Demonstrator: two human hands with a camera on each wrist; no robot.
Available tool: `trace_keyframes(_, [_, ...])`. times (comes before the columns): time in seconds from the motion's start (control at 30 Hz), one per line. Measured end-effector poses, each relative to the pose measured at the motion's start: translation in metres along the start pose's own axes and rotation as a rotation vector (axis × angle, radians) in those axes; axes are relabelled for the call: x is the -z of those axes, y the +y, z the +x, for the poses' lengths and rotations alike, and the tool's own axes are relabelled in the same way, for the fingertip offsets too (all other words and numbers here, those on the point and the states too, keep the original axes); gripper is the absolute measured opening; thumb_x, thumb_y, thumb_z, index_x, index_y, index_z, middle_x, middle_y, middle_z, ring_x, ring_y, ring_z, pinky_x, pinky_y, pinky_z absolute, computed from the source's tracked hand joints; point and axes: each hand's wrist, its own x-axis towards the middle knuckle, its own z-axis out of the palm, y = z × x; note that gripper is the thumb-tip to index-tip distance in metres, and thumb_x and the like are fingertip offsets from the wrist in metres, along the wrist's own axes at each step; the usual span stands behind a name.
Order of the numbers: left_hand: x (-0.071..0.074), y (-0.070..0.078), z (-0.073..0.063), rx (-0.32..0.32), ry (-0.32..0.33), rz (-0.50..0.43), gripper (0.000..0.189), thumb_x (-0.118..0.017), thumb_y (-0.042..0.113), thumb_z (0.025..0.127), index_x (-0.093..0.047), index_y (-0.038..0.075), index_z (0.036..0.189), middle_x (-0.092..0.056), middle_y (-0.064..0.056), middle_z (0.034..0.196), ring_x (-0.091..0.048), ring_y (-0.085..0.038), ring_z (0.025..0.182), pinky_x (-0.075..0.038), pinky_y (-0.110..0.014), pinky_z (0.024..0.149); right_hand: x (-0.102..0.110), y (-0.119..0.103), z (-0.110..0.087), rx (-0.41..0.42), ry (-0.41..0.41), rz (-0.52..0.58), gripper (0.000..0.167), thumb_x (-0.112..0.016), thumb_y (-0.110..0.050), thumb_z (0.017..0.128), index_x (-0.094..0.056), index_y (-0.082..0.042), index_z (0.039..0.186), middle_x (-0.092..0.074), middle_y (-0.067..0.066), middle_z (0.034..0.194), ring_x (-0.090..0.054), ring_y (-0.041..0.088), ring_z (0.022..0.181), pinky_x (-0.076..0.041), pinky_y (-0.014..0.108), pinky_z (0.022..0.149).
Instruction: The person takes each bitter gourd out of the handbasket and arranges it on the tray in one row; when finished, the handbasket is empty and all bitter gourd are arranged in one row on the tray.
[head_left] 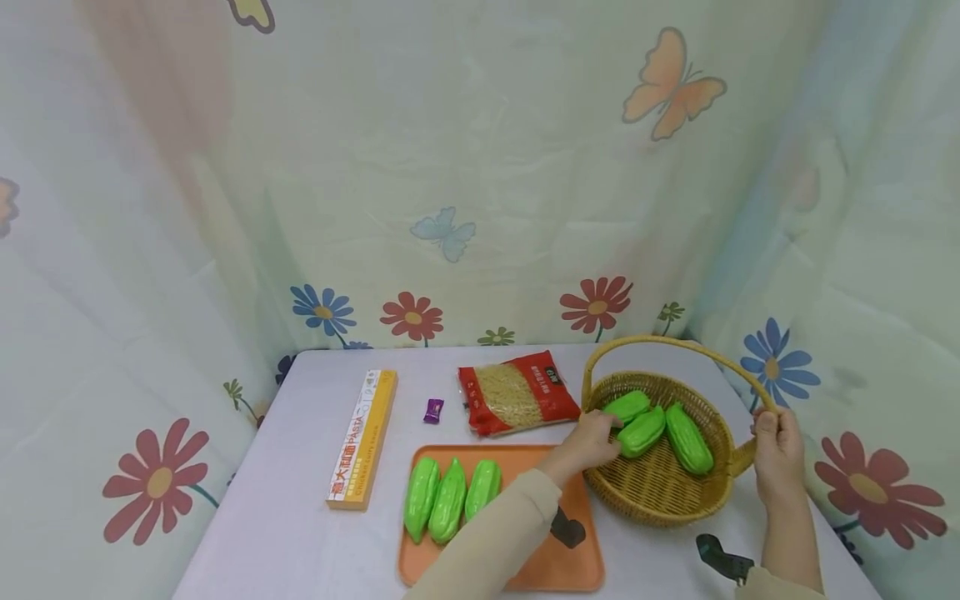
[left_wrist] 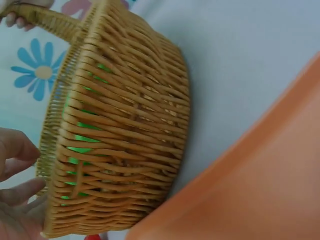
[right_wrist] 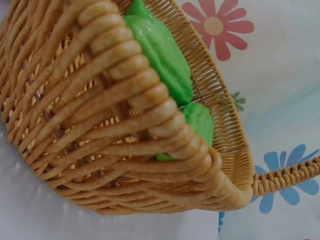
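My right hand (head_left: 778, 446) grips the arched handle (head_left: 678, 342) of a round wicker basket (head_left: 660, 508) at its right side. The left hand (head_left: 592, 442) reaches over the basket's left rim, fingertips beside the glossy green ridged gourds lying inside. One gourd (head_left: 688, 439) lies on the right, another gourd (head_left: 642, 432) in the middle, and a third gourd (head_left: 627, 405) behind it. In the left wrist view, the left hand's fingers (left_wrist: 17, 150) are parted at the rim with nothing visible between them. The right wrist view shows gourds (right_wrist: 162, 60) past the woven wall.
Left of the basket, an orange tray (head_left: 577, 575) bears three more green gourds (head_left: 448, 500). Behind it lie a red pasta bag (head_left: 517, 393) and a small purple wrapped candy (head_left: 433, 410). A yellow-and-white pasta box (head_left: 363, 440) lies on the left. Printed curtains (head_left: 510, 167) enclose the table.
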Motion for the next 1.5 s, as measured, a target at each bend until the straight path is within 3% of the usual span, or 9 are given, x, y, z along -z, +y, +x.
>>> trace_keyframes(0.13, [-0.005,0.000,0.000,-0.020,-0.012,0.089,0.035,-0.060,0.016,0.085,-0.058,0.015,0.120,-0.053,0.003,0.122,-0.050,-0.004,0.101,-0.040,-0.016,0.067,-0.003,0.002,0.001,0.012,0.007,0.007,0.014,-0.036,-0.020,0.096,-0.049,-0.016,0.095,-0.038,0.001,0.084,-0.036,0.010,0.080,-0.031,0.014,0.068])
trace_keyframes(0.37, [-0.012,0.008,-0.002,-0.011,-0.040,0.143,0.038,-0.061,0.021,0.086,-0.055,0.018,0.123,-0.051,0.003,0.124,-0.052,-0.005,0.102,-0.041,-0.016,0.063,-0.002,0.003,0.001,-0.017,0.056,-0.118,0.015,-0.033,-0.021,0.097,-0.048,-0.018,0.096,-0.039,-0.001,0.085,-0.037,0.008,0.082,-0.031,0.012,0.071])
trace_keyframes(0.6, [-0.022,0.013,0.004,0.000,-0.095,0.279,0.044,-0.060,0.029,0.087,-0.049,0.025,0.129,-0.049,0.009,0.126,-0.047,-0.005,0.113,-0.042,-0.020,0.083,0.002,0.000,0.002,-0.044,0.031,-0.128,0.016,-0.033,-0.026,0.097,-0.047,-0.020,0.098,-0.039,0.000,0.089,-0.037,0.006,0.085,-0.030,0.011,0.073])
trace_keyframes(0.7, [-0.025,0.014,0.006,0.016,-0.110,0.300,0.046,-0.060,0.032,0.086,-0.047,0.028,0.131,-0.048,0.009,0.127,-0.046,-0.005,0.114,-0.043,-0.023,0.084,0.003,-0.001,0.002,-0.045,0.029,-0.091,0.016,-0.033,-0.025,0.097,-0.047,-0.018,0.098,-0.038,0.001,0.089,-0.037,0.006,0.085,-0.030,0.011,0.073])
trace_keyframes(1.13, [-0.035,0.014,0.008,-0.014,-0.139,0.494,0.051,-0.058,0.039,0.087,-0.041,0.035,0.135,-0.034,0.014,0.139,-0.047,-0.006,0.114,-0.045,-0.024,0.080,0.001,0.002,0.003,-0.045,0.033,-0.075,0.015,-0.034,-0.023,0.097,-0.048,-0.016,0.098,-0.039,0.000,0.087,-0.037,0.009,0.084,-0.031,0.012,0.072])
trace_keyframes(1.5, [-0.038,0.014,0.004,-0.052,-0.154,0.528,0.043,-0.059,0.036,0.087,-0.049,0.040,0.129,-0.034,0.014,0.138,-0.049,-0.004,0.108,-0.045,-0.023,0.067,-0.003,0.001,0.002,-0.060,0.065,-0.029,0.015,-0.035,-0.023,0.096,-0.048,-0.017,0.096,-0.040,-0.001,0.088,-0.038,0.009,0.086,-0.030,0.013,0.076])
